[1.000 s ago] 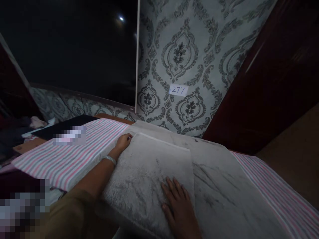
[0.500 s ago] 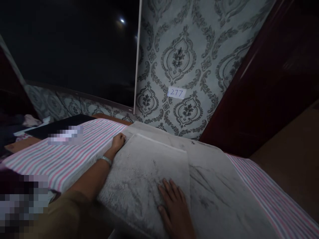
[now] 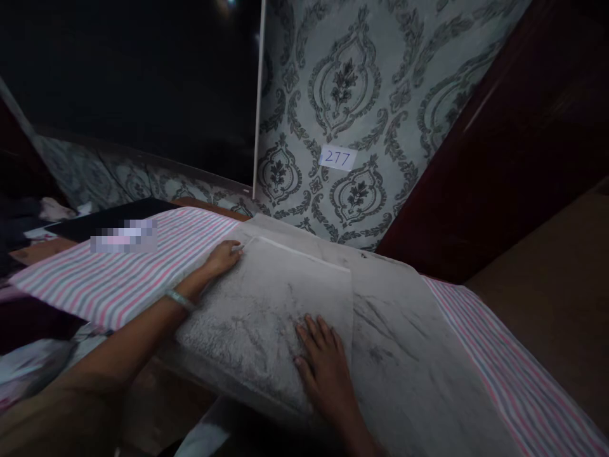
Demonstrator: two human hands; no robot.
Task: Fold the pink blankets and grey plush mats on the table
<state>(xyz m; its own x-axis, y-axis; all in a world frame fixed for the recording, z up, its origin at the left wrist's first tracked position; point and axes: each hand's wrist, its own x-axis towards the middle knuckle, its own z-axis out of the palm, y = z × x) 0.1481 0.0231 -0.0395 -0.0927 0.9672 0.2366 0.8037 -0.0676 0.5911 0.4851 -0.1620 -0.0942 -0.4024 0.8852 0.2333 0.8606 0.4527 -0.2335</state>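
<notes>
A grey marbled fleecy cloth (image 3: 399, 343) lies across the table, with a folded-over flap (image 3: 271, 298) of it on the left whose pale edge runs along the far side. My right hand (image 3: 326, 362) rests palm down on the flap, fingers stretched out. At the flap's far left corner is my left hand (image 3: 224, 258), its fingers bent and closed at the cloth's edge. A pale bracelet (image 3: 179, 299) circles the left wrist. Under the grey cloth, a pink, grey and white striped cloth (image 3: 157, 266) shows on both sides.
A large dark television screen (image 3: 143, 82) stands behind on the left. A paper label reading 277 (image 3: 337, 157) is stuck to the patterned wallpaper (image 3: 342, 82). Dark red glossy panelling (image 3: 476, 171) slants at the right. Crumpled fabric (image 3: 38, 365) lies at the lower left.
The view has tilted down a little, so the wall shows higher up. My left hand has shifted slightly toward the flap's corner, its fingers less tightly curled. My right hand stays flat.
</notes>
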